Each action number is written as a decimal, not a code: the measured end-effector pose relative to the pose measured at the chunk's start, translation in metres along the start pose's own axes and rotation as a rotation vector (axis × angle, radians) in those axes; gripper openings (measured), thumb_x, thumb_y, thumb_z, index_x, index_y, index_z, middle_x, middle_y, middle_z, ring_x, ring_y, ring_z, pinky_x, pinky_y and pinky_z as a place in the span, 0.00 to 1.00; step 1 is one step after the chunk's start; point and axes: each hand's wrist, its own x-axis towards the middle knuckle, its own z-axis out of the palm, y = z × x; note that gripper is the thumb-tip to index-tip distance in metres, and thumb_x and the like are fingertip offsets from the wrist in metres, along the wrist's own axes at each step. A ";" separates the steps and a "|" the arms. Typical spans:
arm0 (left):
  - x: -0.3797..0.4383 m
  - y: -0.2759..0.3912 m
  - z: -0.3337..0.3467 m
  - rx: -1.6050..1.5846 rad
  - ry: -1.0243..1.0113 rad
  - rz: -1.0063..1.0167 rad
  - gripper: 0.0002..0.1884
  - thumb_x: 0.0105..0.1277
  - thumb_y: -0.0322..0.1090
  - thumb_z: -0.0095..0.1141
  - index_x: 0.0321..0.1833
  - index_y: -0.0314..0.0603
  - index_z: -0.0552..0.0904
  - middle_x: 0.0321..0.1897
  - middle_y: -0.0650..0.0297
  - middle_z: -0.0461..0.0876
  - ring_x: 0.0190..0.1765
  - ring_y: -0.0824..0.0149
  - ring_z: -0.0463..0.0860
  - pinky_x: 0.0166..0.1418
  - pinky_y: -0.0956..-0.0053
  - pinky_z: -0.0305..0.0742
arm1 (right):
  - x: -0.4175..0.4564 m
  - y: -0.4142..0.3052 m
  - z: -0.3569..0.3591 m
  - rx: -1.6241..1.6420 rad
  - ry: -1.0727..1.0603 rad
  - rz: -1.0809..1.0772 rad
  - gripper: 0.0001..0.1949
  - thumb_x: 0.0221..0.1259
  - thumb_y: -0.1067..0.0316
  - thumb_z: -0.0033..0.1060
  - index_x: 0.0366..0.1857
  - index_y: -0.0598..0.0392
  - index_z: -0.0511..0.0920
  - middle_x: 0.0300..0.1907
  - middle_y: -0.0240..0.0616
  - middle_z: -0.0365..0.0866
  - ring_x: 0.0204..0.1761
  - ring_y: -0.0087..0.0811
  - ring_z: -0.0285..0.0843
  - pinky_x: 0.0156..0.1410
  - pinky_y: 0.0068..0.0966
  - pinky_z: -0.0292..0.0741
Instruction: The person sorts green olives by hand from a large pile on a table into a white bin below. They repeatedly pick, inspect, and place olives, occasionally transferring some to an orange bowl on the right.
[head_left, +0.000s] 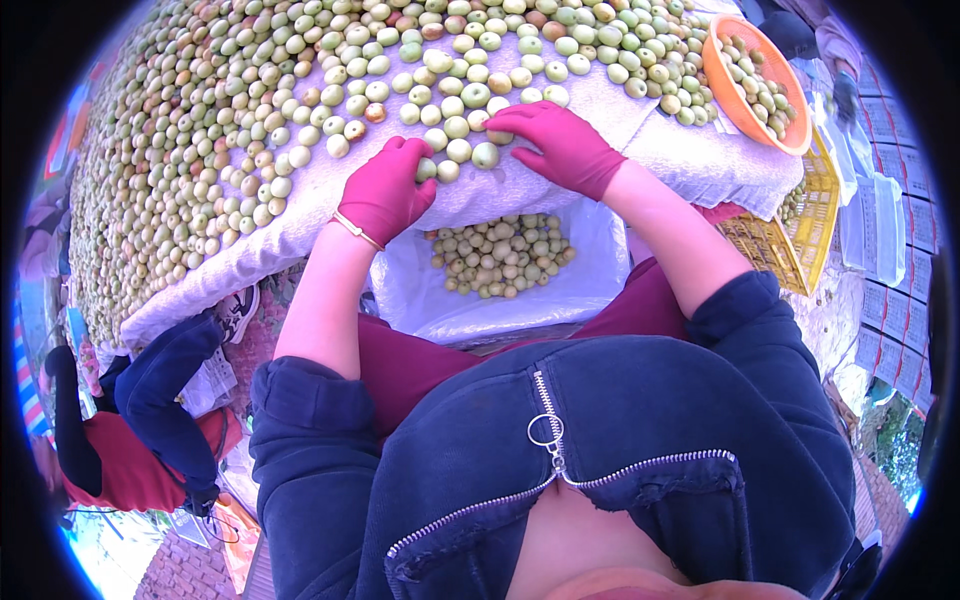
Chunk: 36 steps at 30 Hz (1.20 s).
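Note:
Pale green, round fruits that look like jujubes (454, 126) lie loose on a table covered with a white towel-like cloth (495, 187). My left hand (386, 187), in a dark pink glove, curls at the table's near edge. A green fruit (425, 169) shows between its thumb and fingers; whether it is gripped is unclear. Across from it, my right hand (559, 142), gloved alike, has thumb and fingers apart, its fingertips over a fruit (499, 133). Below both hands, a container lined with clear plastic (442, 307) holds a heap of similar fruits (502, 255).
An orange plastic basket (720, 90) of fruits stands at the table's right end. Beside it is a yellow plastic crate (817, 225). Another person (165, 405) sits at the left, and a gloved hand (846, 97) shows at far right. Stacked printed boxes (900, 225) line the right.

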 end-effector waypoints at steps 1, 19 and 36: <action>0.000 0.001 0.001 -0.018 0.001 0.017 0.20 0.58 0.39 0.66 0.53 0.47 0.77 0.49 0.55 0.79 0.47 0.48 0.84 0.48 0.58 0.81 | 0.000 0.000 0.005 -0.004 -0.090 0.059 0.20 0.61 0.69 0.62 0.59 0.45 0.77 0.55 0.38 0.81 0.53 0.42 0.81 0.57 0.36 0.79; -0.006 0.006 0.002 -0.110 -0.091 0.104 0.20 0.60 0.32 0.65 0.55 0.47 0.76 0.49 0.55 0.78 0.48 0.48 0.82 0.51 0.60 0.79 | -0.004 0.033 -0.044 1.267 0.312 0.580 0.25 0.62 0.67 0.66 0.64 0.54 0.74 0.50 0.32 0.82 0.50 0.21 0.78 0.56 0.19 0.74; -0.001 0.013 -0.004 -0.290 -0.014 0.186 0.18 0.65 0.25 0.60 0.58 0.47 0.78 0.47 0.60 0.79 0.40 0.64 0.83 0.46 0.70 0.80 | 0.002 0.063 0.003 0.051 0.153 0.382 0.29 0.66 0.46 0.61 0.68 0.48 0.72 0.72 0.50 0.66 0.75 0.49 0.60 0.77 0.42 0.60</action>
